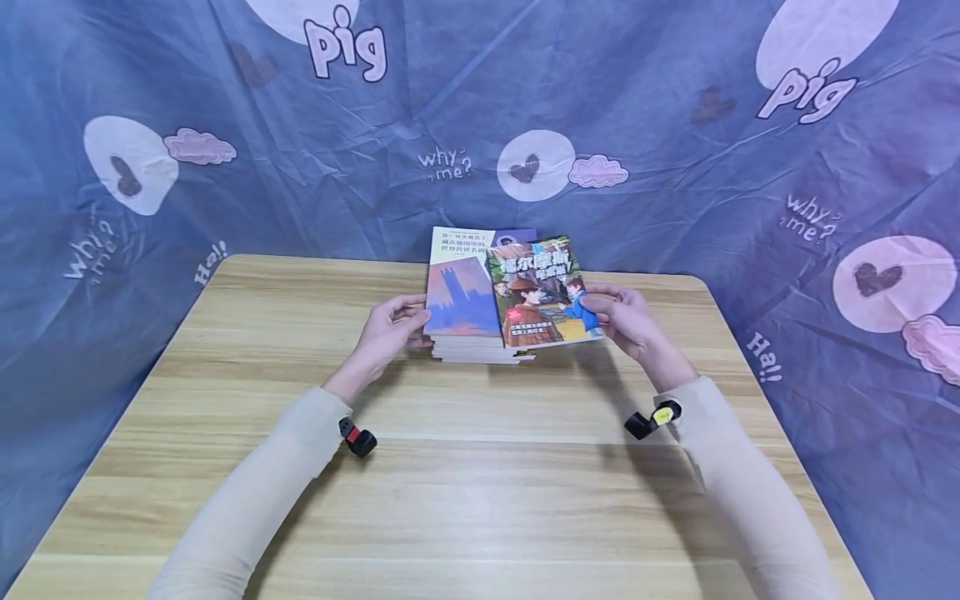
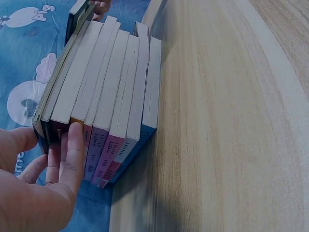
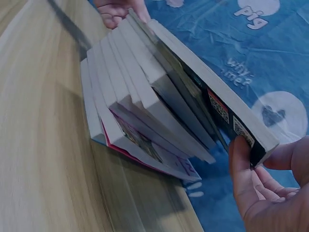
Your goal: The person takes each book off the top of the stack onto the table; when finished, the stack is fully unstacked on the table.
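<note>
The stack of books (image 1: pixel 480 346) sat at the far middle of the wooden table (image 1: pixel 465 500), hard against the blue printed cloth (image 1: pixel 225 167) behind, and both hands were on it. The left hand (image 1: pixel 390 329) had its fingers (image 2: pixel 72 150) laid nearly straight along the stack's left end, thumb out of sight beneath, steadying rather than gripping. The right hand (image 1: pixel 630 321) pinched the top book, the detective paperback (image 1: pixel 543 290), thumb (image 3: pixel 241 169) pressed on its lower edge and the other fingers curled under, and had it tilted up off the pile on that side. Beneath it, the book with the blue painted cover (image 1: pixel 461 296) showed, lying flat. The right wrist view showed the pile fanned and stepped, edges out of line, the lowest book (image 3: pixel 145 145) poking out toward the table. That looked like the risk: with only a pinch at one edge, the lifted paperback could slip and slap down, or drag the book under it along. The fanned pile might also slide apart if the left hand eased its pressure.
</note>
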`<state>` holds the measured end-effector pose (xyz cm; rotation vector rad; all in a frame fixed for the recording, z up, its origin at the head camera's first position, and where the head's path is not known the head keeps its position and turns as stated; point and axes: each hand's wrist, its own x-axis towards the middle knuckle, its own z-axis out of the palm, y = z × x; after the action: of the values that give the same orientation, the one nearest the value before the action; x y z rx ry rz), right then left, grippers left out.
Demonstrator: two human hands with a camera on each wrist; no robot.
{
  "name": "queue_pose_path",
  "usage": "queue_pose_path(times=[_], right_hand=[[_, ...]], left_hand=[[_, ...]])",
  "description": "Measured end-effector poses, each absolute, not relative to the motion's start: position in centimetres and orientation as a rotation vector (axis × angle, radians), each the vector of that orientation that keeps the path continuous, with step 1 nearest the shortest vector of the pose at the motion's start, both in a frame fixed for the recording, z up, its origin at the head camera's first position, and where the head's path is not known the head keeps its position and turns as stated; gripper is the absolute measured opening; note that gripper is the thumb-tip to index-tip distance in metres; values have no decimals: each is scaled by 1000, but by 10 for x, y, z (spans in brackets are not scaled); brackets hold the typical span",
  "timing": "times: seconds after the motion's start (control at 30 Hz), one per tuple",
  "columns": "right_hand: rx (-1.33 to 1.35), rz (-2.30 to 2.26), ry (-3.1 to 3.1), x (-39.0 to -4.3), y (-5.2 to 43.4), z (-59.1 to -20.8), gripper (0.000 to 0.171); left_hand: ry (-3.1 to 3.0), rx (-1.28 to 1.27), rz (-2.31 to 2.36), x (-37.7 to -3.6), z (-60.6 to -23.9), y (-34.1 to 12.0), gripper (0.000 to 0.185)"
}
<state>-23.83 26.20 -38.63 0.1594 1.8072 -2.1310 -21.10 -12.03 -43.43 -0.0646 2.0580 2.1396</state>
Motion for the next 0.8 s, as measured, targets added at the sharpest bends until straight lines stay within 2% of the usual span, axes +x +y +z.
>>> queue_pose_path(times=[0.27, 0.47, 0.63, 0.8], right_hand=[[140, -2292, 1750, -230, 300, -376, 13], [142, -2360, 1743, -229, 330, -376, 20], [181, -2398, 1693, -234, 349, -392, 25], [253, -2338, 1720, -238, 352, -419, 20]], left_hand=[[2071, -67, 2134, -212, -435, -121, 45], [2066, -61, 2141, -211, -433, -121, 44], [2074, -55, 2135, -210, -432, -120, 44], [2085, -52, 2127, -210, -432, -119, 44]])
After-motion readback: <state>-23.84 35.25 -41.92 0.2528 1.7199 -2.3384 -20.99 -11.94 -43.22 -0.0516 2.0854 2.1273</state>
